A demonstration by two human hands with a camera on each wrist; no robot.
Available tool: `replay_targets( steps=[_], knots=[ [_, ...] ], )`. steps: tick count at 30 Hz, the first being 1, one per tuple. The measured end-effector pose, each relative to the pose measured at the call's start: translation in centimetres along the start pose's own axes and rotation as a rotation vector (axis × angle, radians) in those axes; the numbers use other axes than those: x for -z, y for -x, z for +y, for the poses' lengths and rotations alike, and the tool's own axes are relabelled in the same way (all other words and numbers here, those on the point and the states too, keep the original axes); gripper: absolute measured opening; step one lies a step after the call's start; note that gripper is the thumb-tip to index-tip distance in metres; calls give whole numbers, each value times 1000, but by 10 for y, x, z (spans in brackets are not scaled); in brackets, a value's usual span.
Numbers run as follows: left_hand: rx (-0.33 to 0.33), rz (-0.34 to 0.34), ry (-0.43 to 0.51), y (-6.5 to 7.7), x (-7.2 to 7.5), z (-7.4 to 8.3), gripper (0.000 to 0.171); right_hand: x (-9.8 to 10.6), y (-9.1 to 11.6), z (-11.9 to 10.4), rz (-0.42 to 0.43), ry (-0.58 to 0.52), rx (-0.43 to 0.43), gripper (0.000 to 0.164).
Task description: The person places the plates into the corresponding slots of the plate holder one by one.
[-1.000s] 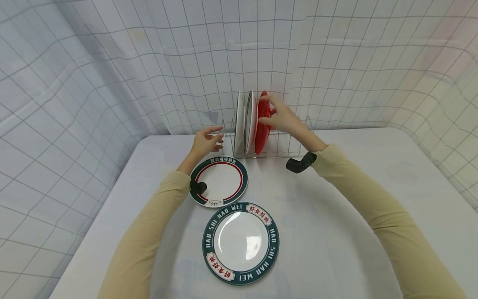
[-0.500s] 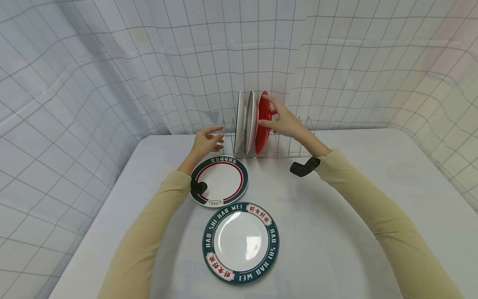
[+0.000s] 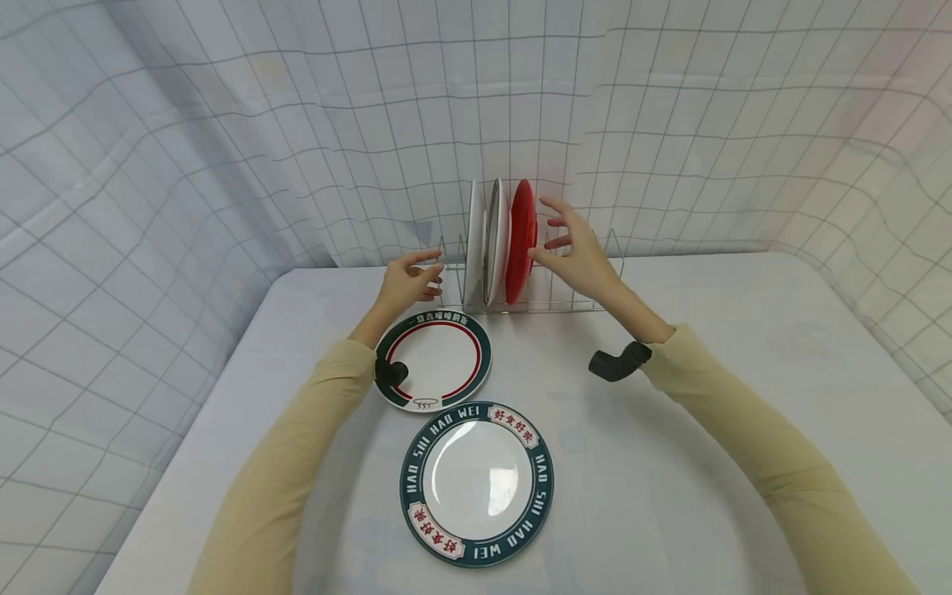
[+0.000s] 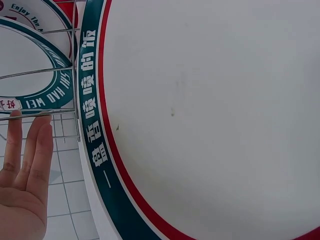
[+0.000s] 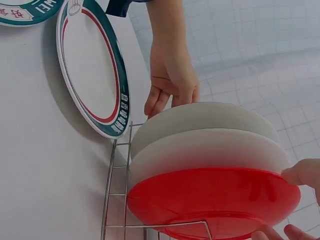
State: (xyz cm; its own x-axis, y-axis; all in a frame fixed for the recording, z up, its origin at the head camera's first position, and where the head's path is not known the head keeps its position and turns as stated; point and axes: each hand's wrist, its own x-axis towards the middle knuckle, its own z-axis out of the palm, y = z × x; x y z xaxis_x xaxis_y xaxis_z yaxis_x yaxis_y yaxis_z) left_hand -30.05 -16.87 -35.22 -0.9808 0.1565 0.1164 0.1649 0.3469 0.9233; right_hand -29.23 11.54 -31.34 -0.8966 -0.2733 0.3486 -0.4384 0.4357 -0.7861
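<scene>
Three plates stand on edge in a wire dish rack: two pale ones, a left plate and a middle plate, then a red-backed plate on the right. My right hand is spread at the red plate's right side, its thumb tip right at the edge and the other fingers apart from it. At the rack's left end is my left hand, its fingers reaching toward the left plate and holding nothing. The left wrist view shows the left fingers straight, tips by the rack's wire.
Flat on the white table lie two green-rimmed plates: a red-ringed plate under the left wrist, and a lettered plate nearer me. A gridded white cloth hangs behind the rack and along the sides.
My right hand has let go of the red plate and drawn back to the right, its fingers spreading. The red plate stays in the rack. The left hand has not moved.
</scene>
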Motion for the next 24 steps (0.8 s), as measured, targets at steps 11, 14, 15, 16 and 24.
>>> replay_targets(
  steps=[11,14,15,16,24],
  knots=[
    [-28,-8,-12,0,2,-2,42,-6,45,5,52,-14,38,70],
    [-43,-10,-16,-1,2,-5,43,-8,57,7,16,-12,4,70],
    [-47,-11,-17,-2,3,-6,43,-8,60,7,3,-14,-8,69],
    [-46,-10,-16,-1,3,-6,43,-9,64,8,-11,-17,-21,69],
    [-37,-8,0,-8,5,-18,43,-17,96,16,-149,-44,-107,68]
  ],
)
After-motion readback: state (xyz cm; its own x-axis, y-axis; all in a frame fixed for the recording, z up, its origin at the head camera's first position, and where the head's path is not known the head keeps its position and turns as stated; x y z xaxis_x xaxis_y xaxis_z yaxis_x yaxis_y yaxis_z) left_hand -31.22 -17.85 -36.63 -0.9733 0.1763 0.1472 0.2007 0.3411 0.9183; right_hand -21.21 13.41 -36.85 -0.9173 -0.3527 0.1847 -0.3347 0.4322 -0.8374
